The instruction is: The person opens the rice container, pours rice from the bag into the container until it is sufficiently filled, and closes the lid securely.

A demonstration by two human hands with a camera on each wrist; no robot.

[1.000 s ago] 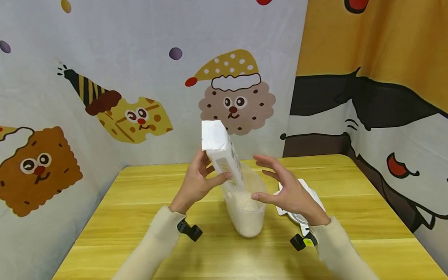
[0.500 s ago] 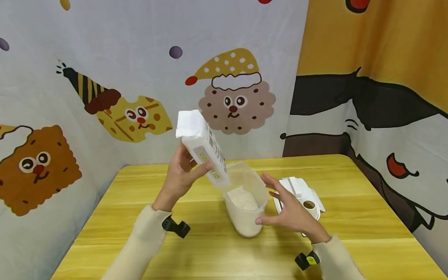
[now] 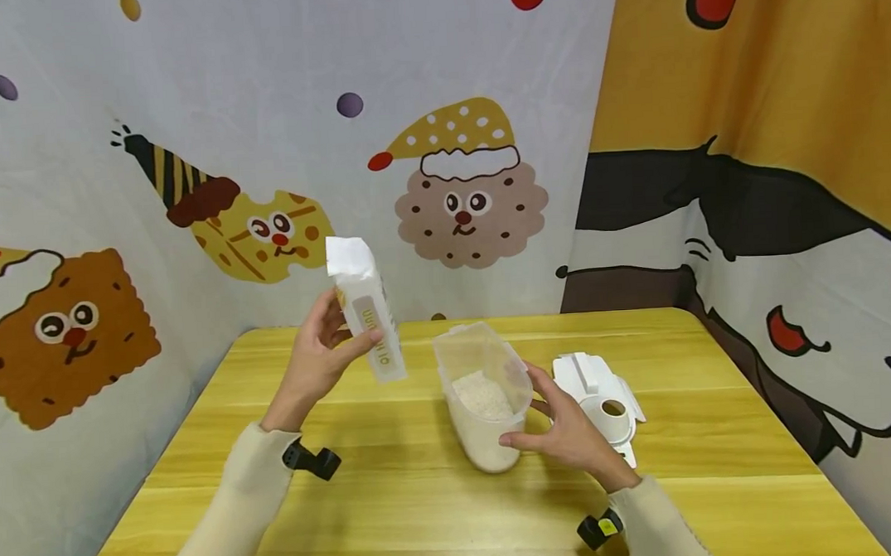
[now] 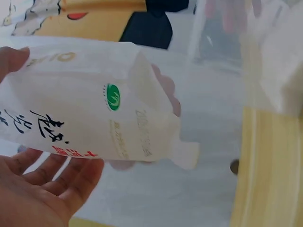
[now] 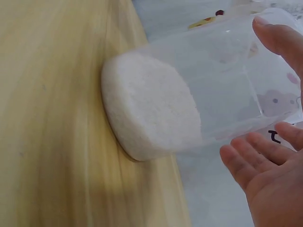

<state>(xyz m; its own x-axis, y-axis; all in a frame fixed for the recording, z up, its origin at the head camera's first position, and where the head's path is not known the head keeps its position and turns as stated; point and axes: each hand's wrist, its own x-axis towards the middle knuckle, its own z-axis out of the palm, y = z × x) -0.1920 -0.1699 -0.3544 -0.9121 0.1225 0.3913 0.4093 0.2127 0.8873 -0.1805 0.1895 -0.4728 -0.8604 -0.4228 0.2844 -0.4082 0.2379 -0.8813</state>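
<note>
Standing on the yellow wooden table (image 3: 426, 528), within easy reach, is a clear tub (image 3: 469, 343) with white grains (image 3: 482, 394) in its lower part. The right hand (image 3: 572, 434) is at its right side, thumb and fingers spread around the wall; I cannot tell if they press on it. The tub looks stiff and smooth, so it may slip a bit, and the grains should make it heavy at the bottom. A good hold would be low down, thumb on one side and fingers on the other. Up in the air to the left, apart from the tub, the left hand (image 3: 311, 363) pinches a tilted white bag (image 3: 368, 314) between thumb and fingers. The bag looks thin and bendy, and I think it is light, so a gentle hold should do; a hard squeeze could crumple it. Past the right hand lies a white piece (image 3: 587, 375) with a round hole. Farthest back hangs a cloth (image 3: 257, 70) with funny faces.
</note>
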